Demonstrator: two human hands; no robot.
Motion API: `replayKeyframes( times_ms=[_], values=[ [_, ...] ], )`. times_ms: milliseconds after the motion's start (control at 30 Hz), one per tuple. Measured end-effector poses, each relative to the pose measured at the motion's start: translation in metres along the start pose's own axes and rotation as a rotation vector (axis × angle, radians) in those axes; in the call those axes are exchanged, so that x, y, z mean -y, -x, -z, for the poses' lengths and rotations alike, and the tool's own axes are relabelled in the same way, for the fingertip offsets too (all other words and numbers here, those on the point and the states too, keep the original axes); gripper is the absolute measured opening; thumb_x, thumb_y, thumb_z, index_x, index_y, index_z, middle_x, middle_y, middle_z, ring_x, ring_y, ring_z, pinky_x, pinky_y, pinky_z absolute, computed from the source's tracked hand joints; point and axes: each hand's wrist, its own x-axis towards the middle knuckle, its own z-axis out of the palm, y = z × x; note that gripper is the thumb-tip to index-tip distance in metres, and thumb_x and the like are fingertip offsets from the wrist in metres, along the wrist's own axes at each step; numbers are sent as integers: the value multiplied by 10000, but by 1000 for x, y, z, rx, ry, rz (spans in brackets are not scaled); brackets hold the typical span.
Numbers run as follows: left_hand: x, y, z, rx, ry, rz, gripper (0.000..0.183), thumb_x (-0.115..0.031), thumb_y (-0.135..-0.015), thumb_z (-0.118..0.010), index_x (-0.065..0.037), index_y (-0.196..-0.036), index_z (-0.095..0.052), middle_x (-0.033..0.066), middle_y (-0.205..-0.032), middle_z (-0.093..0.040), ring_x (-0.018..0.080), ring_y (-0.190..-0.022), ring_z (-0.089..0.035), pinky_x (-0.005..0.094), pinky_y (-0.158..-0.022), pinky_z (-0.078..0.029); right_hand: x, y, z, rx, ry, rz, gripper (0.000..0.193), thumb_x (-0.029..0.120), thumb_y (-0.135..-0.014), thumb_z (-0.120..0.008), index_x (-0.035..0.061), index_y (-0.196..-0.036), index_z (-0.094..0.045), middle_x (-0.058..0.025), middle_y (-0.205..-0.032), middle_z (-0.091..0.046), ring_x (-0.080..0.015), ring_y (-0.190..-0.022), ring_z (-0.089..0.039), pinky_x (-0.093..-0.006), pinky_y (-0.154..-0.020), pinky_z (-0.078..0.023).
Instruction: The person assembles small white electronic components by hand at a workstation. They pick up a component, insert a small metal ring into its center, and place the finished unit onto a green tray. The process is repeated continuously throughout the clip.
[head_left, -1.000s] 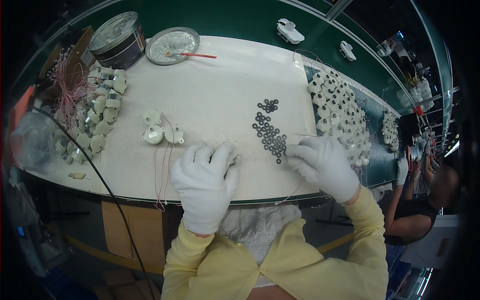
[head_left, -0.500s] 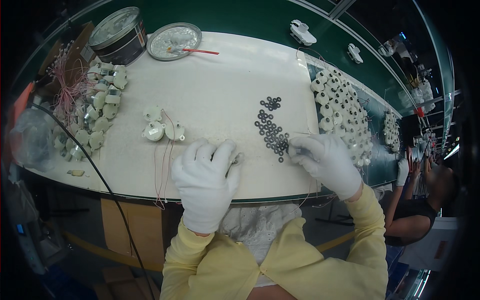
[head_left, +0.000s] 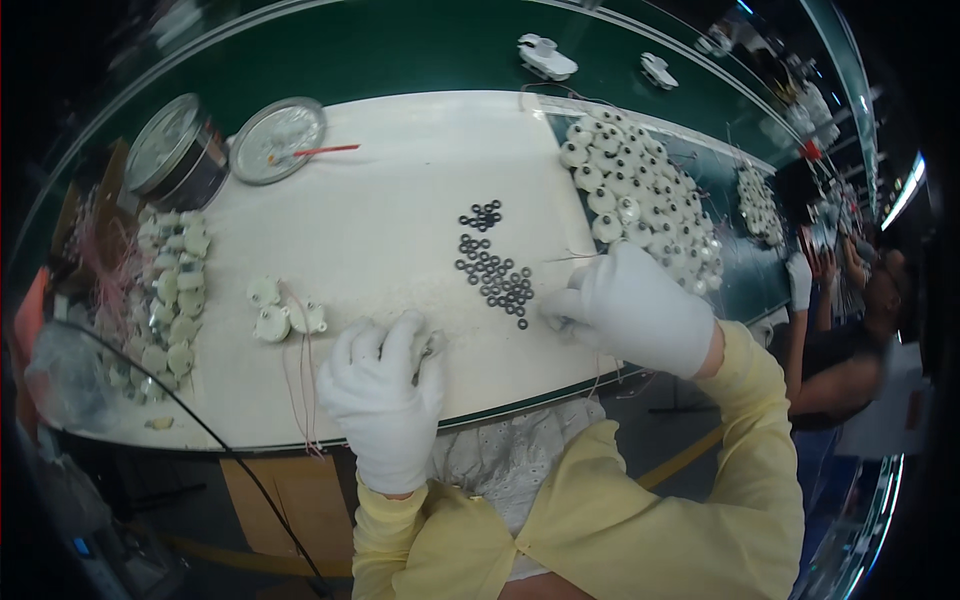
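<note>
Black rings (head_left: 492,270), small and washer-like, lie scattered in a loose band on the white work surface (head_left: 380,220), with a smaller cluster set a little apart at the far end and the nearest ring lying just beside the right hand's fingertips. As for containers, a dark round tin (head_left: 182,155) stands at the far left of the surface with its pale lid on top, so its contents are hidden, and next to it sits a shallow round metal dish (head_left: 277,138) with a thin red stick (head_left: 318,152) resting across its rim; what the dish holds cannot be told. Each ring is dark, flat and round with a hole through the middle, all much alike in size. The right hand (head_left: 640,310), in a white glove, rests on the surface with its fingers curled down and their tips at the near end of the ring band; whether they pinch a ring cannot be told. The left hand (head_left: 385,395), also gloved, lies closer to the table's near edge, fingers bent loosely around a small pale part (head_left: 430,345) that peeks out at its fingertips, well apart from the rings. Three round white parts (head_left: 278,310) with thin wires lie to the left of that hand, and a large batch of similar white parts (head_left: 630,200) covers the right end of the surface.
</note>
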Motion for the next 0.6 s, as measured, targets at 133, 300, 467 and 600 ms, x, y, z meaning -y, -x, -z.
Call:
replayKeyframes(
  times_ms=[133,300,467,600],
  values=[
    [3,4,-2,-7,-38,-47,310,-181,-776,-805,-114,-1053,-686,83,-1005,-609,317,-992,-600,446,-833,-456,-1,3,-15,-33,-48,-31,197,298,-825,-698,127,-922,-710,-88,-675,-643,-301,-660,-652,-432,-604,-502],
    [0,2,-7,-43,-38,-81,260,-141,-799,-784,-91,-1031,-678,88,-908,-586,304,-868,-580,435,-764,-460,4,12,-20,-52,-232,-193,276,343,-883,-677,99,-998,-736,-138,-747,-681,-314,-714,-681,-408,-641,-533],
    [1,3,-7,-50,-61,-101,277,-159,-788,-794,-104,-1031,-673,91,-914,-582,305,-864,-577,433,-754,-461,0,34,-42,-412,-1191,-237,447,418,-996,-584,29,-1199,-667,-122,-911,-736,-205,-727,-702,-346,-648,-558],
    [5,4,-6,2,-61,-81,280,-174,-785,-799,-110,-1028,-674,94,-936,-587,311,-896,-584,432,-769,-462,-24,75,-37,-343,-2196,-234,493,407,-1044,-533,-9,-1304,-583,-197,-1101,-695,-215,-874,-690,-277,-697,-547]
  ],
)
